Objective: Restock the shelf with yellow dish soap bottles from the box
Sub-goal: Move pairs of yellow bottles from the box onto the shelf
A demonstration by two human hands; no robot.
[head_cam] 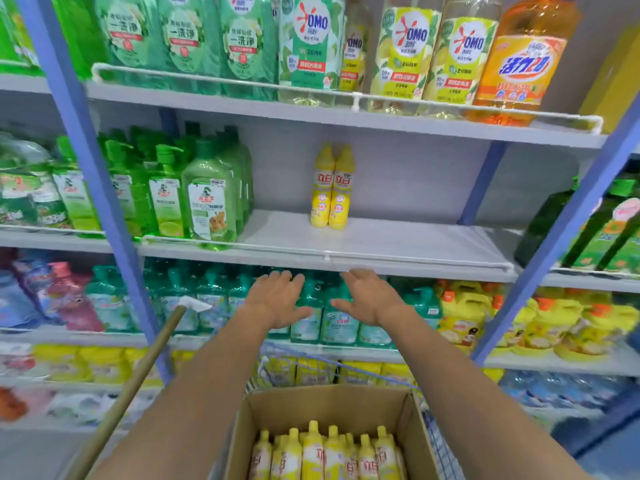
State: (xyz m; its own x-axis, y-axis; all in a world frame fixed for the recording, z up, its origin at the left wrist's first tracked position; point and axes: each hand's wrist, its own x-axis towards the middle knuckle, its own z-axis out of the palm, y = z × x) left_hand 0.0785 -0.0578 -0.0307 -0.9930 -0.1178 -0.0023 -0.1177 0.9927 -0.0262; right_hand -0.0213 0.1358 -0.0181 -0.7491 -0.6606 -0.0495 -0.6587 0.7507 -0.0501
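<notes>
Closest to the body, low between the two forearms, an open brown cardboard box (329,403) holds the yellow plastic dish soap bottles (311,448). They are packed upright, caps up, so their long axis runs vertically. The box appears to sit in a blue wire basket (294,368), and a brown wooden pole (138,382) slants up at the left.

Farther out, the left hand (277,299) and right hand (367,296) hang side by side just under the front edge of the pale grey middle shelf (398,244). Their fingers are spread and relaxed and their palms are turned toward each other. Neither hand has hold of anything.

The boxed bottles lie below and behind both hands, toward the person. Neither hand looks clearly nearer, so either would have to draw back and down to grasp a bottle by its neck.

Deepest in, two matching yellow bottles (330,188) stand touching at the back of that shelf. Bare board lies to their right and in front of them. Green pump bottles (207,195) crowd the shelf's left end.
</notes>
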